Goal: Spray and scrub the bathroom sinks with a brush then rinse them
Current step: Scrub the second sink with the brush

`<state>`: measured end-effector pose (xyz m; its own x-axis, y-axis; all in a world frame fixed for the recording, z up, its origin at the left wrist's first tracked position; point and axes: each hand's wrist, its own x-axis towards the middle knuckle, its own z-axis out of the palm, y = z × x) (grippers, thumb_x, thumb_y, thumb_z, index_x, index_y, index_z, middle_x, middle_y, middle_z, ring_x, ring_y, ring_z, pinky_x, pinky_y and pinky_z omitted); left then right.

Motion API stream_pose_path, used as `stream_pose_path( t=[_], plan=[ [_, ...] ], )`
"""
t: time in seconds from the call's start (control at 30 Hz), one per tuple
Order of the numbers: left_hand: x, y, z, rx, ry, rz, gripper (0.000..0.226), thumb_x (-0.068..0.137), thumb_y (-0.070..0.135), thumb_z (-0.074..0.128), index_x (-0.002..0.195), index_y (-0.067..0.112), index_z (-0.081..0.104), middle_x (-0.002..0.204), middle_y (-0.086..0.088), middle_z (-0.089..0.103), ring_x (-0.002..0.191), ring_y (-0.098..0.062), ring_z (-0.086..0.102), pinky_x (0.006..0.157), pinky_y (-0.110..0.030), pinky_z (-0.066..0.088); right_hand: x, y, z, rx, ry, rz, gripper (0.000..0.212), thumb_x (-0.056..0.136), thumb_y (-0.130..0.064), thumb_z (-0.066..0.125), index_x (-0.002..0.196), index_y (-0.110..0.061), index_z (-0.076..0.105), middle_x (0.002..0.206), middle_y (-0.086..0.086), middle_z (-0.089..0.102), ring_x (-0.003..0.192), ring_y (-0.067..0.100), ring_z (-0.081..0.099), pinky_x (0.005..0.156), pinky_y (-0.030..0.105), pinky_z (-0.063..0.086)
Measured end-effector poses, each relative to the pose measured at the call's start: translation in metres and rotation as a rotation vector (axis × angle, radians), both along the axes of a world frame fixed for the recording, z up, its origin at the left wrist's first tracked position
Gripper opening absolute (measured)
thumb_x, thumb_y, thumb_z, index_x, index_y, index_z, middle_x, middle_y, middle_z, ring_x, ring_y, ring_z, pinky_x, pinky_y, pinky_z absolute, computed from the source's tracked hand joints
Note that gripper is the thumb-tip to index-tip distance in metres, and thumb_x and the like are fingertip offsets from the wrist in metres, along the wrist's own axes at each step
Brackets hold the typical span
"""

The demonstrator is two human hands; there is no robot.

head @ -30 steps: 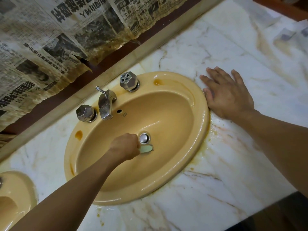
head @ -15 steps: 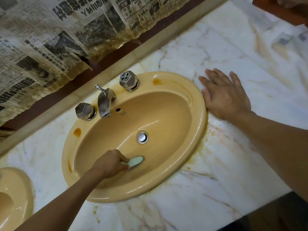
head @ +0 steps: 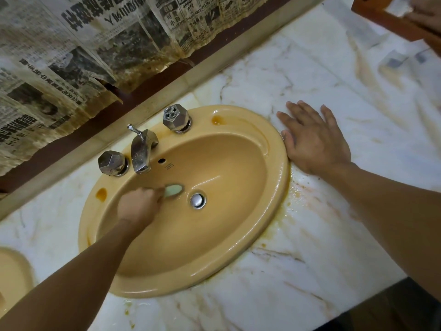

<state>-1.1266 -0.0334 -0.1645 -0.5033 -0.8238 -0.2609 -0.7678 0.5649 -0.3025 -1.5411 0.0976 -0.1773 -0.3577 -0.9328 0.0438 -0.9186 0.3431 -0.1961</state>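
At the far left edge, part of a second sink (head: 12, 271) is showing, set in the marble counter (head: 334, 247). Stained newspaper (head: 71, 56) is hanging over the wall behind. The left hand (head: 138, 206) is reaching into the main yellow sink (head: 280, 199), its fingers curling round the handle of a pale green brush (head: 174, 190). The blurred brush head is lying against the bowl's back slope, just left of the metal drain plug (head: 198, 200). It is below the spout (head: 142, 149), which is sitting between the left tap knob (head: 111, 162) and the right tap knob (head: 175, 118). The right hand (head: 315, 142) is resting flat on the counter, fingers spread, its thumb side touching the sink's right rim. Orange-brown stains are ringing the rim there.
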Motion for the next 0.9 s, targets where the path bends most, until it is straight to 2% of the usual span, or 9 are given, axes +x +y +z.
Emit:
stream_pose_path(
  t=[0.1, 0.2, 0.27, 0.33, 0.47, 0.6, 0.63, 0.77, 0.9],
  plan=[
    [0.006, -0.015, 0.008, -0.222, 0.216, -0.176, 0.026, 0.102, 0.03, 0.062, 0.125, 0.026, 0.072, 0.089, -0.005, 0.074, 0.056, -0.036, 0.065, 0.045, -0.036, 0.053, 0.0, -0.001, -0.001, -0.01, -0.002, -0.001, 0.058, 0.104, -0.047, 0.018, 0.158, -0.032, 0.033, 0.168, -0.008, 0.023, 0.156, 0.011, 0.013, 0.126, 0.049, 0.009],
    [0.012, -0.014, 0.006, -0.426, 0.435, -0.204, 0.028, 0.098, 0.029, 0.066, 0.123, 0.022, 0.075, 0.098, -0.005, 0.079, 0.051, -0.034, 0.065, 0.041, -0.033, 0.045, -0.001, 0.0, -0.002, -0.019, 0.001, -0.008, 0.057, 0.104, -0.046, 0.02, 0.157, -0.032, 0.034, 0.167, -0.008, 0.025, 0.155, 0.012, 0.014, 0.126, 0.049, 0.009],
    [0.02, -0.01, 0.0, -0.429, 0.455, -0.231, 0.031, 0.101, 0.032, 0.06, 0.125, 0.021, 0.075, 0.1, -0.004, 0.078, 0.05, -0.033, 0.064, 0.039, -0.033, 0.045, -0.001, 0.0, -0.002, -0.018, 0.004, -0.006, 0.056, 0.104, -0.046, 0.02, 0.157, -0.032, 0.034, 0.167, -0.008, 0.024, 0.155, 0.012, 0.014, 0.126, 0.049, 0.009],
    [0.028, -0.012, -0.001, -0.429, 0.425, -0.278, 0.033, 0.101, 0.034, 0.056, 0.125, 0.021, 0.075, 0.091, -0.003, 0.077, 0.045, -0.034, 0.06, 0.037, -0.032, 0.044, 0.001, -0.001, -0.002, -0.021, 0.004, 0.0, 0.057, 0.104, -0.046, 0.02, 0.157, -0.032, 0.034, 0.167, -0.008, 0.024, 0.155, 0.011, 0.014, 0.126, 0.049, 0.01],
    [0.017, -0.021, 0.008, -0.547, 0.464, -0.224, 0.025, 0.102, 0.033, 0.06, 0.117, 0.022, 0.077, 0.076, -0.003, 0.072, 0.045, -0.034, 0.058, 0.038, -0.032, 0.043, 0.0, 0.001, -0.004, -0.026, 0.005, -0.003, 0.056, 0.104, -0.046, 0.021, 0.157, -0.031, 0.035, 0.167, -0.007, 0.026, 0.155, 0.013, 0.016, 0.126, 0.049, 0.011],
    [0.008, -0.009, 0.001, -0.406, 0.454, -0.259, 0.036, 0.099, 0.035, 0.054, 0.123, 0.02, 0.076, 0.098, -0.007, 0.078, 0.054, -0.035, 0.066, 0.041, -0.033, 0.047, -0.001, 0.0, -0.002, -0.026, 0.008, 0.004, 0.055, 0.105, -0.045, 0.023, 0.157, -0.031, 0.035, 0.167, -0.007, 0.026, 0.155, 0.013, 0.016, 0.126, 0.05, 0.011],
    [0.007, -0.009, -0.001, -0.415, 0.459, -0.235, 0.033, 0.101, 0.034, 0.055, 0.124, 0.02, 0.075, 0.097, -0.007, 0.078, 0.055, -0.035, 0.066, 0.041, -0.034, 0.047, -0.001, -0.001, -0.002, -0.025, 0.005, 0.002, 0.055, 0.105, -0.045, 0.023, 0.157, -0.031, 0.035, 0.167, -0.007, 0.025, 0.155, 0.013, 0.015, 0.126, 0.049, 0.011],
    [-0.003, -0.011, -0.002, -0.622, 0.58, -0.042, 0.017, 0.101, 0.03, 0.064, 0.098, 0.018, 0.075, 0.066, -0.008, 0.063, 0.047, -0.035, 0.058, 0.04, -0.034, 0.043, -0.001, 0.0, -0.003, -0.016, 0.006, -0.005, 0.056, 0.104, -0.046, 0.021, 0.157, -0.031, 0.034, 0.167, -0.007, 0.025, 0.155, 0.012, 0.014, 0.126, 0.049, 0.01],
    [-0.01, -0.001, -0.003, -0.508, 0.588, -0.005, 0.018, 0.098, 0.025, 0.063, 0.11, 0.016, 0.074, 0.067, -0.009, 0.062, 0.048, -0.036, 0.056, 0.042, -0.036, 0.044, -0.001, 0.0, 0.0, -0.01, 0.0, -0.002, 0.056, 0.105, -0.046, 0.021, 0.158, -0.031, 0.033, 0.168, -0.008, 0.024, 0.156, 0.012, 0.013, 0.126, 0.049, 0.009]
  ],
)
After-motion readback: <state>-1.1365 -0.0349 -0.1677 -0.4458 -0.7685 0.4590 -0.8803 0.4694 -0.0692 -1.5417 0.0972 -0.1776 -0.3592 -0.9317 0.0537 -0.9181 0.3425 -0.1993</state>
